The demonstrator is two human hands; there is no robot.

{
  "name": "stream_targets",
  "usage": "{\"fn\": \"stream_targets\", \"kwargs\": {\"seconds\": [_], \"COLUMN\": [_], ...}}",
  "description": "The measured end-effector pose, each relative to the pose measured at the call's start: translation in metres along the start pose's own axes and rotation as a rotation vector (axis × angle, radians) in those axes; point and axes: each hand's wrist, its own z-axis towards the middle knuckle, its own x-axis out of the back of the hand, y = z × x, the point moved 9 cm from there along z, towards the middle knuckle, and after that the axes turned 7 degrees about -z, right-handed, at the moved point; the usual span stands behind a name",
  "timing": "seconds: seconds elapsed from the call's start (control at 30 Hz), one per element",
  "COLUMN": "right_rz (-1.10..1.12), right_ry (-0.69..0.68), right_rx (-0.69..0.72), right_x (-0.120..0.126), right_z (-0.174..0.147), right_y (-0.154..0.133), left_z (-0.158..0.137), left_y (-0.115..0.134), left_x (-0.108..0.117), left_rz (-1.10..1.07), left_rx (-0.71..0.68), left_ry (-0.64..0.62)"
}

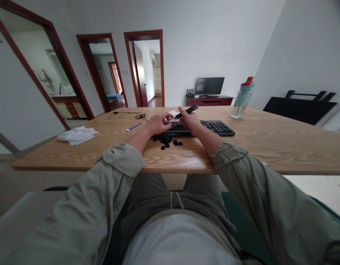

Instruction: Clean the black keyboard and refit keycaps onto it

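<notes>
— Keycaps (167, 141) off already: small black heap on table (269, 143), just in front of keyboard (211, 127).
— And hands?
— Right hand (191, 122) clamped around black tool (187, 110), tip toward left hand (158, 123); left fingers pinched at that tip, over keyboard's left end.
— Left to do?
— Most keys seemingly still seated.
</notes>
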Motion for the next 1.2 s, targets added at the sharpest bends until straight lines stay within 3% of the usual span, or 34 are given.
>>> {"fn": "stream_targets", "kwargs": {"seconds": [0.37, 0.8, 1.2], "right_rz": [0.062, 0.049, 0.022], "right_ry": [-0.010, -0.008, 0.027], "right_rx": [-0.015, -0.038, -0.003], "right_x": [-0.001, 0.000, 0.005], "right_z": [0.003, 0.001, 0.006], "right_y": [0.003, 0.003, 0.005], "left_z": [0.000, 0.001, -0.001], "left_y": [0.004, 0.003, 0.003], "left_x": [0.002, 0.009, -0.005], "left_rz": [-0.068, 0.026, -0.029], "left_rx": [0.076, 0.015, 0.011], "left_ry": [0.008, 0.036, -0.074]}}
